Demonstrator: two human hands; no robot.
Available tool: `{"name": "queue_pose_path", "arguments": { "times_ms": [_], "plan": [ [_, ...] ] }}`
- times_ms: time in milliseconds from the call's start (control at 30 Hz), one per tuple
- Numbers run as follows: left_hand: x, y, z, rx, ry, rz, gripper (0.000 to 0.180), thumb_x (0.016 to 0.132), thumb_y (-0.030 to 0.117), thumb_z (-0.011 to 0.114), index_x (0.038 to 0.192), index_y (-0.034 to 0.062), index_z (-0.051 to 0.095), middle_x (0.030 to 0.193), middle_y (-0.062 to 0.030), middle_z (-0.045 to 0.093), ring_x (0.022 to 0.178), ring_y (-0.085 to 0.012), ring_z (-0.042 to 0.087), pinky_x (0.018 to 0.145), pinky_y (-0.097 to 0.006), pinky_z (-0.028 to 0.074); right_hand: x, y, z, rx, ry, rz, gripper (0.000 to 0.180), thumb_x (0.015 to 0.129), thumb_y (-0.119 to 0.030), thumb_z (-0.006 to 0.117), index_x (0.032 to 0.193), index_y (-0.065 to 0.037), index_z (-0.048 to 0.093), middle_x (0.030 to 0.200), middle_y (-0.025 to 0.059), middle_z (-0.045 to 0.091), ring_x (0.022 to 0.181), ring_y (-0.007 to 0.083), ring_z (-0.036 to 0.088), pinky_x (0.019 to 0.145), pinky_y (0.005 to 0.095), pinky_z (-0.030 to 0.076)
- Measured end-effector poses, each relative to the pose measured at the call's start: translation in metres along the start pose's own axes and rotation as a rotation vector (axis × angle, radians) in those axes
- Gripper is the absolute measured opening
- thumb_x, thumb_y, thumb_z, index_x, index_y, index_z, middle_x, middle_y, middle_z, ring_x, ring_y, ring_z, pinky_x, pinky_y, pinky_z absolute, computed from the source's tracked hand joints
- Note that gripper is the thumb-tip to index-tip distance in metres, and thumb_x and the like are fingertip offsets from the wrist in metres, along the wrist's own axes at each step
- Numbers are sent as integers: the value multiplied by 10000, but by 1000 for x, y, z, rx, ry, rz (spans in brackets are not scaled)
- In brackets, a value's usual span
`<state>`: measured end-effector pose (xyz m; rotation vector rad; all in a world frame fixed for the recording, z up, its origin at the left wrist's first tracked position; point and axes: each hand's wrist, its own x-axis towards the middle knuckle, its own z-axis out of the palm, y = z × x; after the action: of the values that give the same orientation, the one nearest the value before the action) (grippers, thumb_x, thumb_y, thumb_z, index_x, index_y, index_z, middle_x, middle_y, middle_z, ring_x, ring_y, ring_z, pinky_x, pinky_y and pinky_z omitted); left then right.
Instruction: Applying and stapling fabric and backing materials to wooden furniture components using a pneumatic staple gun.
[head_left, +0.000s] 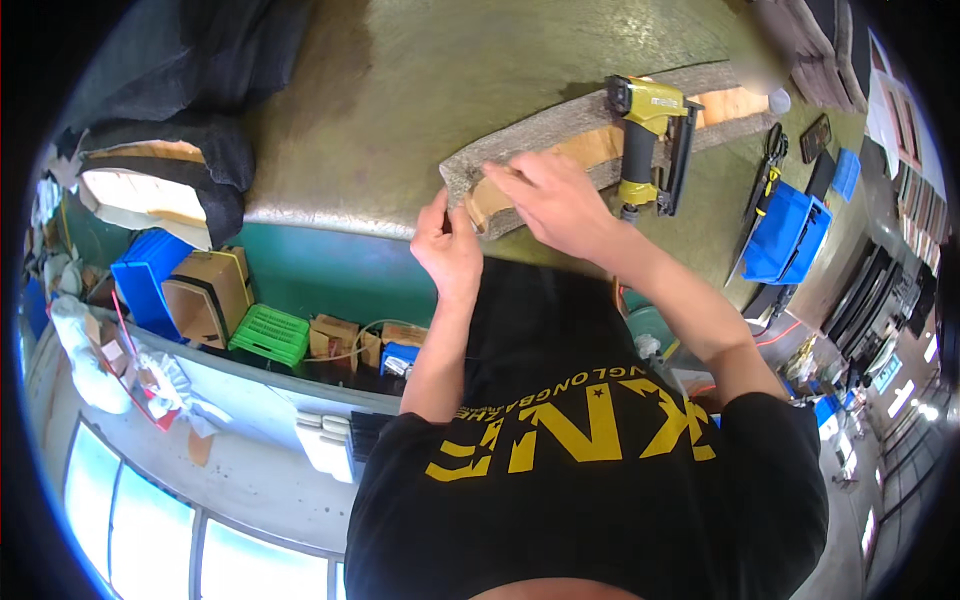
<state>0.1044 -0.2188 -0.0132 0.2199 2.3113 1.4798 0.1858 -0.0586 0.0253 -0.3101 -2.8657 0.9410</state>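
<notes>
A long, curved wooden piece (597, 147) wrapped at its edges in grey fabric (540, 128) lies on the worktable, with bare wood showing along its middle. At its near left end, my left hand (449, 250) is closed, thumb and finger pinching the fabric's corner. My right hand (562, 204) presses its fingertips together onto the folded fabric at the same end; what lies under them is partly hidden. Across the piece, just right of my right hand, rests a yellow-green and black pneumatic staple gun (650, 140). Neither hand touches it.
The worktable (400, 110) has a blue bin (787, 235), cutters (770, 170) and a dark phone-like object (815, 138) at right. Another covered wooden piece (150, 180) sits at far left. Below the table edge are a green crate (270, 335) and cardboard boxes (208, 295).
</notes>
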Motion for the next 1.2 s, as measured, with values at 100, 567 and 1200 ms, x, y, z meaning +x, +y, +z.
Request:
{"name": "queue_pose_path", "arguments": {
  "times_ms": [100, 567, 1200],
  "plan": [
    [-2, 9, 7, 63, 9, 16, 279, 878, 4, 647, 1147, -55, 694, 745, -115, 600, 649, -175, 564, 594, -325, 468, 11, 1, 16, -33, -136, -48, 419, 820, -75, 644, 1239, -77, 650, 970, 92, 568, 898, 302, 573, 767, 419, 463],
    [-11, 24, 25, 723, -277, 334, 722, 847, 252, 731, 1371, -140, 427, 947, -170, 541, 829, -337, 595, 671, -433, 526, -71, 39, -44, -163, 265, 707, 749, 818, -84, 750, 1464, 21, 386, 1198, 217, 537, 1111, 360, 552, 958, 421, 473],
    [-21, 18, 28, 621, -226, 354, 482, 808, 242, 719, 1198, -27, 632, 936, -95, 527, 865, -273, 544, 710, -403, 434, 47, -20, -110, 319, -577, 512, 309, 749, -120, 737, 1025, -6, 655, 838, 134, 709, 768, 248, 685, 731, 383, 541]
  ]
}}
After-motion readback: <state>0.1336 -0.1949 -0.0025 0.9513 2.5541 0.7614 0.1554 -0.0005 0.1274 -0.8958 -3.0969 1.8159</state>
